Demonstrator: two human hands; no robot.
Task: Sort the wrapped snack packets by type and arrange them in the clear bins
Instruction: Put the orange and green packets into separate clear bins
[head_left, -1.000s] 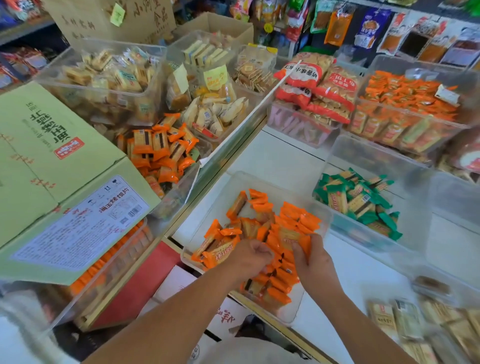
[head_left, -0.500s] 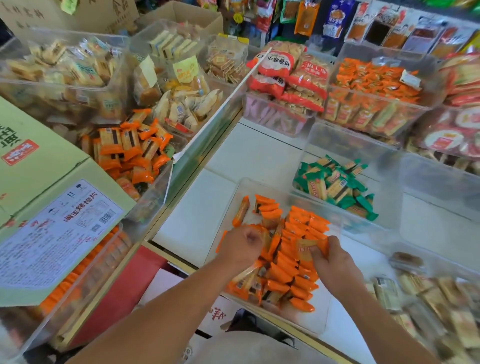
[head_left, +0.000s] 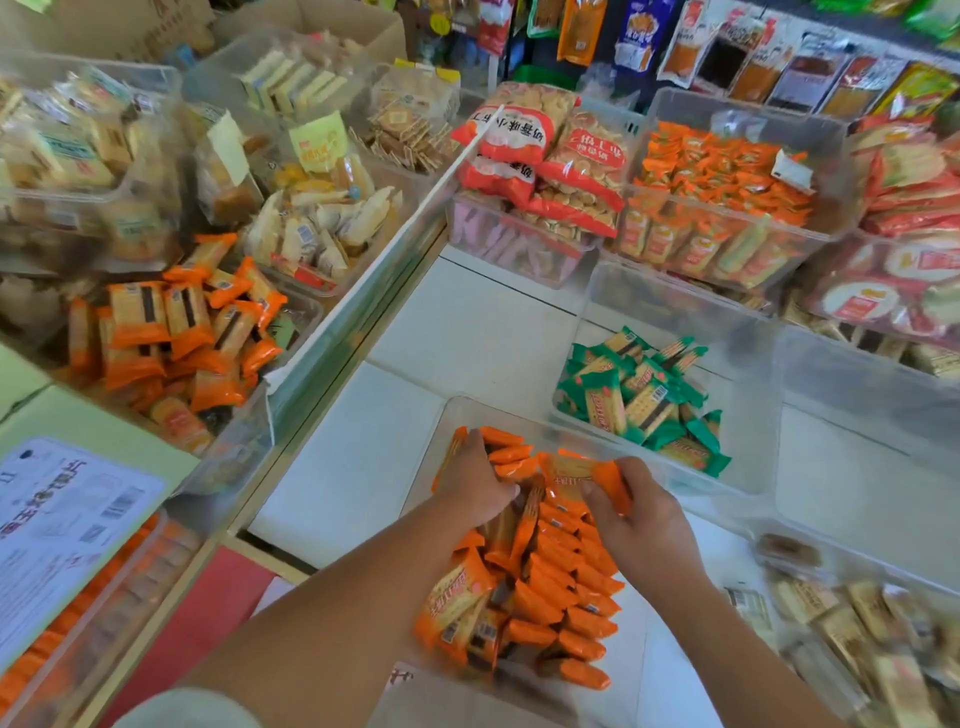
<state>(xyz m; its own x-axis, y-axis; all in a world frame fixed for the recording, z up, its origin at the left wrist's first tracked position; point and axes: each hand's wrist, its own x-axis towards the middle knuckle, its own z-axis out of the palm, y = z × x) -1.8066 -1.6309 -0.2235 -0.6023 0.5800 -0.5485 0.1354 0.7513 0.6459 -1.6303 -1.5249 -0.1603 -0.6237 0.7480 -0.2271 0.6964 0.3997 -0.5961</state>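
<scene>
The near bin (head_left: 462, 410) sits on the white counter (head_left: 467, 332) at near centre. The orange packets (head_left: 550, 587) lie in it, stacked on edge in rows down its right side and looser on its left. The left hand (head_left: 475, 483) reaches into the far left of the pile, fingers curled down around a few of the packets. The right hand (head_left: 641, 519) is just right of it, at the far end of the rows. It pinches one packet (head_left: 574, 470) between thumb and fingers and holds it above the rest. The two hands are close but not touching. Just beyond, to the right, a second bin (head_left: 675, 306) holds green packets (head_left: 639, 395) heaped in its near left part. A green box (head_left: 104, 426) with a white label lies at the near left
</scene>
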